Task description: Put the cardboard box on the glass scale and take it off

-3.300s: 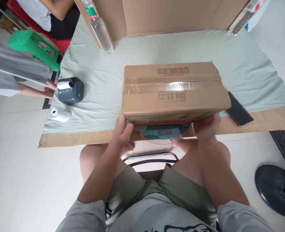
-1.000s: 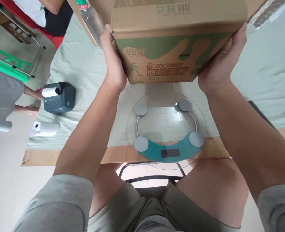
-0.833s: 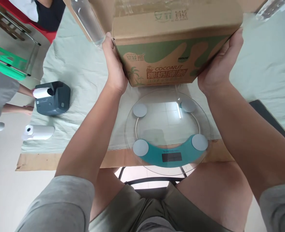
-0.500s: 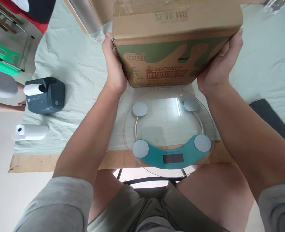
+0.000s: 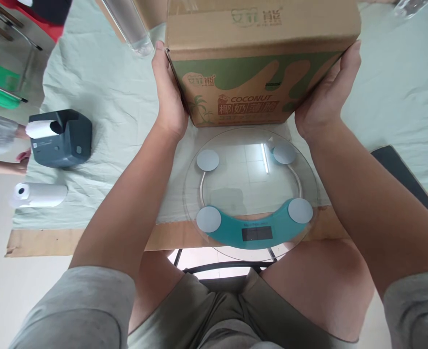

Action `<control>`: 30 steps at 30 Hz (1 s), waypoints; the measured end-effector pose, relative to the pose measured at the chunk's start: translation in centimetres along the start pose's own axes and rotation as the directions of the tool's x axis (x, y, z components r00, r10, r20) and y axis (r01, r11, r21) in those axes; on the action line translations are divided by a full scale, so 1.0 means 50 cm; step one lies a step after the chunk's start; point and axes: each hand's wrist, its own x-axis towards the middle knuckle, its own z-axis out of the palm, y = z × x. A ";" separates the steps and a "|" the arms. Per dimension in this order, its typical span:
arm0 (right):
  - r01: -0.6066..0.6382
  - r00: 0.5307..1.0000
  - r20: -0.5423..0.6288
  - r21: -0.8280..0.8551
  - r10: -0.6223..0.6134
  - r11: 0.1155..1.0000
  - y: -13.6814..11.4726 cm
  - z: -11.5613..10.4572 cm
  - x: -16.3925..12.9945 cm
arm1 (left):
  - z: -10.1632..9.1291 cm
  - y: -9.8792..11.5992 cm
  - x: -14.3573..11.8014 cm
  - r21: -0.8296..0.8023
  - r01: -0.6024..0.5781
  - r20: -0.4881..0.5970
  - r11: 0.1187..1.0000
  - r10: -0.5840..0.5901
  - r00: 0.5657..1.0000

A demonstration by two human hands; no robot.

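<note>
Green-printed brown cardboard box (image 5: 259,72)

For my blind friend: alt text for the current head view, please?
A person's left hand and right hand hold a cardboard box printed COCONUT beyond a glass scale overhanging the table edge; a printer, paper roll and phone lie nearby.

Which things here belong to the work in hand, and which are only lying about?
Work in hand:
cardboard box, held between left hand and right hand
glass scale, probably

Lying about:
printer
paper roll
dark phone
clear bottle, upper left
</note>
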 end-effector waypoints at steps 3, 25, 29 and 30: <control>-0.107 0.994 -0.037 -0.015 0.107 0.994 -0.011 -0.014 -0.011 | -0.019 0.004 -0.025 0.044 0.108 -0.012 0.993 -0.108 0.994; -0.396 0.915 -0.108 -0.062 0.388 0.916 -0.034 -0.025 -0.033 | -0.042 0.019 -0.073 0.165 0.197 0.028 0.966 -0.204 0.979; -0.412 0.908 -0.111 -0.069 0.403 0.909 -0.033 -0.019 -0.036 | -0.042 0.017 -0.076 0.169 0.200 0.043 0.965 -0.210 0.977; -0.410 0.907 -0.133 -0.060 0.400 0.910 -0.033 -0.016 -0.036 | -0.041 0.018 -0.077 0.167 0.192 0.047 0.967 -0.203 0.978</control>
